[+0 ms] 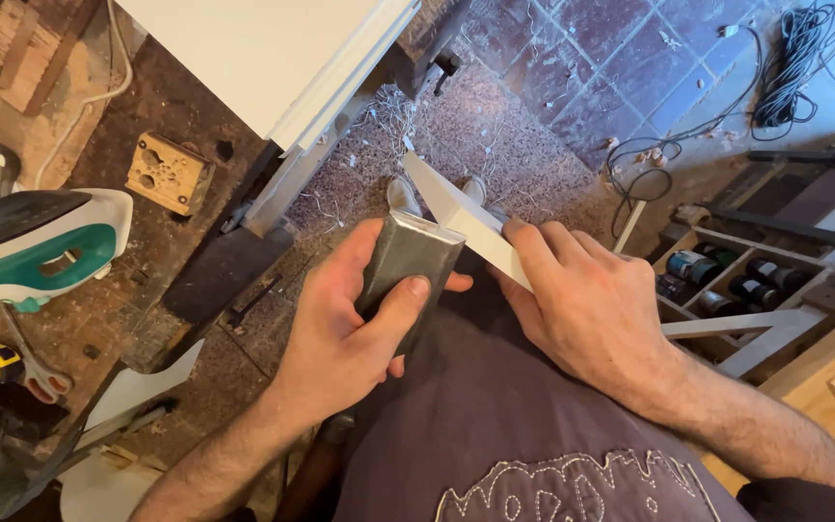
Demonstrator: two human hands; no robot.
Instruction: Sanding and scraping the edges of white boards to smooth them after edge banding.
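Over the lap, the left hand (340, 329) wraps its fingers (400, 302) tightly around a grey block (406, 259), set against a white strip (471, 227). Just beside it, the right hand (587, 314) pins that strip with closed fingers. An iron (36, 246) rests on the bench (147, 126) to the left.

Ahead of the fingers (533, 246) the floor (495, 135) lies open, strewn only with shavings. To their left the white panel (263, 58) and worktop (147, 184) crowd close; to their right a bottle rack (727, 280) blocks passage.
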